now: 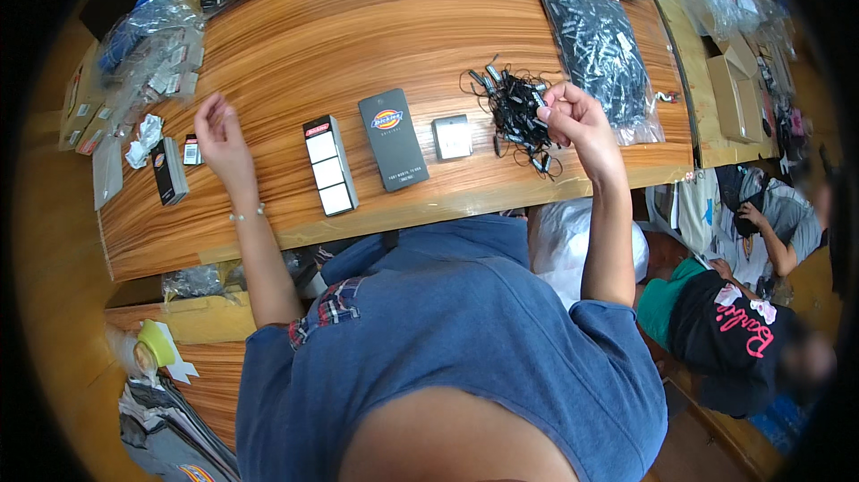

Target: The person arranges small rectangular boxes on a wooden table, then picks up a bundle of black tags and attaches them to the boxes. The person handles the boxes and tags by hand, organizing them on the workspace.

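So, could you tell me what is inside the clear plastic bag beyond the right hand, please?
The clear plastic bag lies flat on the wooden table, filled with small black pieces with pale ends. Their exact kind is too small to tell, and lower layers are covered.

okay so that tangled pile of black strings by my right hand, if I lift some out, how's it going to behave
The pile of black strings looks thin and looped, so it is probably floppy and light. The loops cross over each other, so a pull would likely drag neighbours along in a clump. Your right hand is closed at the pile's edge; whether it already pinches a strand is unclear. The small end pieces may snag.
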The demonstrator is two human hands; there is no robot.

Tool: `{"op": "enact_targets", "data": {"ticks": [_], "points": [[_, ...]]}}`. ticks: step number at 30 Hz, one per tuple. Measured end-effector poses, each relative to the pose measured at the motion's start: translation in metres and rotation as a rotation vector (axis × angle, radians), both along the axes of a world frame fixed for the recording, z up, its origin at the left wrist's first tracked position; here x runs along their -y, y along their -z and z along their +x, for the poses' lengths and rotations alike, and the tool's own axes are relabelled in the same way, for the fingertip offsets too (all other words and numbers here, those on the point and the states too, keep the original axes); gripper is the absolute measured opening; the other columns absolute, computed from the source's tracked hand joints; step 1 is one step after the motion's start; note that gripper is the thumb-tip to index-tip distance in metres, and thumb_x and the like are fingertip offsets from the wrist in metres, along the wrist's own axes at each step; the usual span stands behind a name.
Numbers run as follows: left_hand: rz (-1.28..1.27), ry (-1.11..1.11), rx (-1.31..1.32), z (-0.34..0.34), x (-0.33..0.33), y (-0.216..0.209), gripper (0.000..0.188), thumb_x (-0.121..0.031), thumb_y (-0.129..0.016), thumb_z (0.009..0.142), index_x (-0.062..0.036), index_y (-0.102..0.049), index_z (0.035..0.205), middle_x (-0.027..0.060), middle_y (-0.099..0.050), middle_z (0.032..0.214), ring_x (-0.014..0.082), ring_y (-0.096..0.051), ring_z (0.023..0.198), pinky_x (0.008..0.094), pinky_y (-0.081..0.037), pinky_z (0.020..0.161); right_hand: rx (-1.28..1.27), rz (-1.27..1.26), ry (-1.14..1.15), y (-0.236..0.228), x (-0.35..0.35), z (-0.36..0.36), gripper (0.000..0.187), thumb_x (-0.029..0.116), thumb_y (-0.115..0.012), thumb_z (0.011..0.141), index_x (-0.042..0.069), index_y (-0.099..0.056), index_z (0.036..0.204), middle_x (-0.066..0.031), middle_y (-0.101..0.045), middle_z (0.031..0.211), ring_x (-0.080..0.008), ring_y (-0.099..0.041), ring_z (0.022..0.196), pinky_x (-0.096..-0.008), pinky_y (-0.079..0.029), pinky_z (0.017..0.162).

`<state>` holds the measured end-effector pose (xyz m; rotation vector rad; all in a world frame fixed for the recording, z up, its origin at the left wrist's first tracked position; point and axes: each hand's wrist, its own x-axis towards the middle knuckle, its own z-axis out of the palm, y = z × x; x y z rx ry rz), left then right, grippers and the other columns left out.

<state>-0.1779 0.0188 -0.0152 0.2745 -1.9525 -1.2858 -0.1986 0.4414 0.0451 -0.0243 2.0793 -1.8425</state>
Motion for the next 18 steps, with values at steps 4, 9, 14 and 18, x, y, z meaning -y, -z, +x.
{"op": "enact_targets", "data": {"ticks": [4,9,14,18], "points": [[-0.512,0.441,-0.103,0.007,-0.096,-0.108,0.023,-0.011,-0.057,0.083,-0.0052,-0.060,0.105,0.0087,-0.057,0.109,0.0215,-0.051,0.104,0.0338,-0.038,0.092,-0.103,-0.196,-0.032,-0.025,0.038,0.002,0.009,0.005,-0.061,0.081,0.006,-0.051,0.083,0.0094,-0.043,0.056,0.0003,-0.033,0.050,-0.0179,-0.023,0.047],[-0.461,0.778,-0.076,-0.015,-0.154,-0.121,0.014,-0.015,-0.061,0.079,-0.0063,-0.064,0.090,0.0073,-0.058,0.105,0.0232,-0.050,0.104,0.0340,-0.038,0.090,-0.206,-0.241,-0.105,-0.047,0.080,0.004,0.010,0.005,-0.060,0.082,0.005,-0.051,0.083,0.0097,-0.043,0.057,0.0009,-0.033,0.053,-0.0176,-0.022,0.049],[-0.195,0.971,0.042,-0.032,-0.146,-0.116,0.013,-0.015,-0.062,0.081,-0.0023,-0.063,0.082,0.0055,-0.061,0.095,0.0171,-0.055,0.093,0.0301,-0.042,0.084,-0.210,-0.269,-0.045,-0.050,0.073,0.002,0.009,0.003,-0.059,0.081,0.005,-0.051,0.083,0.0079,-0.047,0.059,0.0005,-0.036,0.054,-0.0166,-0.025,0.050],[-0.228,1.011,0.127,-0.055,-0.153,-0.110,0.018,-0.018,-0.061,0.083,-0.0007,-0.063,0.082,0.0058,-0.062,0.082,0.0130,-0.057,0.078,0.0279,-0.045,0.074,-0.224,-0.155,-0.036,-0.032,0.039,-0.008,0.007,0.004,-0.059,0.081,0.003,-0.053,0.084,0.0034,-0.053,0.067,-0.0019,-0.044,0.061,-0.0173,-0.032,0.055]]}}
